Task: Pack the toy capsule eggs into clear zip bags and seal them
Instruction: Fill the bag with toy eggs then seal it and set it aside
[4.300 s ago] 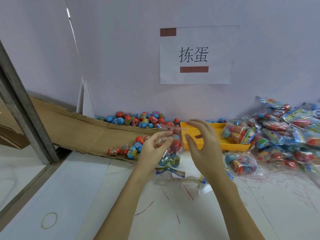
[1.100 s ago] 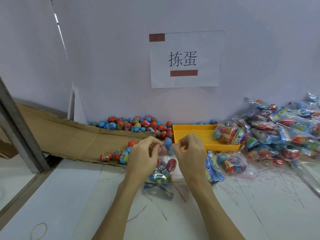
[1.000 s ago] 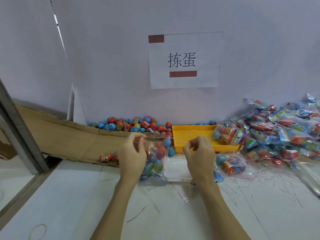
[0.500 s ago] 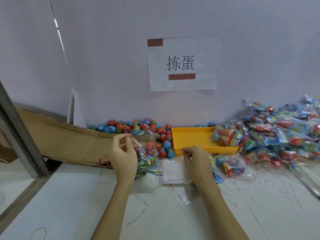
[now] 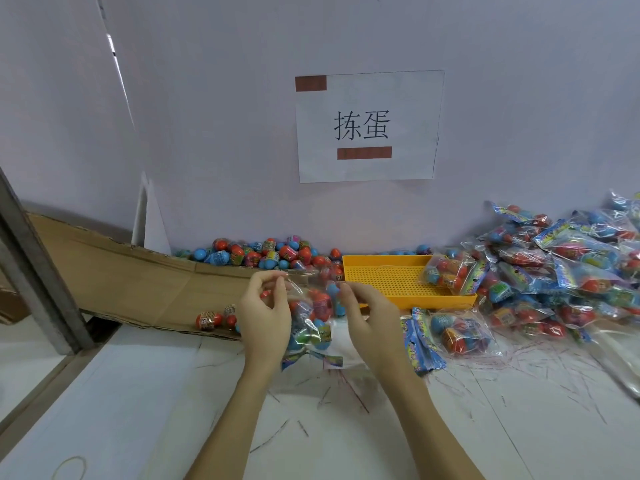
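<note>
A clear zip bag (image 5: 313, 317) filled with several red and blue capsule eggs hangs between my hands above the white table. My left hand (image 5: 265, 315) pinches the bag's top left corner. My right hand (image 5: 369, 318) pinches the top edge further right. Loose capsule eggs (image 5: 266, 254) lie heaped along the wall behind. A few more eggs (image 5: 209, 320) rest on the cardboard's near edge, left of my left hand.
A yellow perforated tray (image 5: 398, 282) sits behind my right hand. Packed bags (image 5: 561, 268) pile up at the right, one bag (image 5: 460, 332) close by. Flat printed bag cards (image 5: 420, 344) lie beside my right wrist. Brown cardboard (image 5: 131, 275) slopes at the left. A rubber band (image 5: 69, 467) lies near the front.
My hands have lifted the bag's top edge and drawn closer together; the right hand rose from the table to the top edge of the bag.
</note>
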Available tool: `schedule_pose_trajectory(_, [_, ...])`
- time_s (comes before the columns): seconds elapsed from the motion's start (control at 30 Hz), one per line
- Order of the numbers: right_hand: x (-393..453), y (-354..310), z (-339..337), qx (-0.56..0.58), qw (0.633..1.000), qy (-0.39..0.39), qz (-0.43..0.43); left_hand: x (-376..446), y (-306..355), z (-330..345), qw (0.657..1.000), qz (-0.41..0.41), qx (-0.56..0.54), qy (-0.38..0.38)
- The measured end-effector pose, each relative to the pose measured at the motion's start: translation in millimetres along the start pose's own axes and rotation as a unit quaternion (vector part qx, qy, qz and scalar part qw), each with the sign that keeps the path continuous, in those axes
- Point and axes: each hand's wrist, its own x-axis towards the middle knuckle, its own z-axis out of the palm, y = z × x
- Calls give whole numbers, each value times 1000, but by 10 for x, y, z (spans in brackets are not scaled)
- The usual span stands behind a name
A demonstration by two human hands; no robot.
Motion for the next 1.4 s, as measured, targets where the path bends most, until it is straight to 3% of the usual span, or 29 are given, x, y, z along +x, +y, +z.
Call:
schedule_pose_trajectory(0.13, [-14,11,62,65,997,21,36,-77,44,70,996,-22,-51,-69])
schedule_pose_trajectory(0.27, [4,57,-9,108,991,31,78,-60,23,68,975,-116,-133,-135])
schedule_pose_trajectory(0.37, [26,65,-62,134,986,28,92,-28,-25,42,962,-146,-135,-185])
schedule_pose_trajectory(0.5, [44,39,-142,180,977,5,115,-21,-30,26,960,-184,-141,-158])
schedule_pose_trajectory(0.7, [66,40,-225,204,966,-42,155,37,-36,-7,906,-312,-253,-136])
schedule_pose_trajectory(0.9, [61,54,-250,210,959,-43,183,62,-101,-38,910,-279,-206,-228])
schedule_pose_trajectory(0.97, [60,57,-261,204,961,-48,182,44,-127,-43,926,-240,-158,-244])
schedule_pose_trajectory(1.07, [60,56,-287,199,961,-61,184,29,-160,-50,942,-206,-113,-238])
schedule_pose_trajectory(1.23, [81,40,-401,200,955,-148,164,59,-164,-79,936,-215,-144,-239])
schedule_pose_trajectory(1.4, [101,106,-451,169,964,-126,163,85,-161,-95,924,-247,-189,-223])
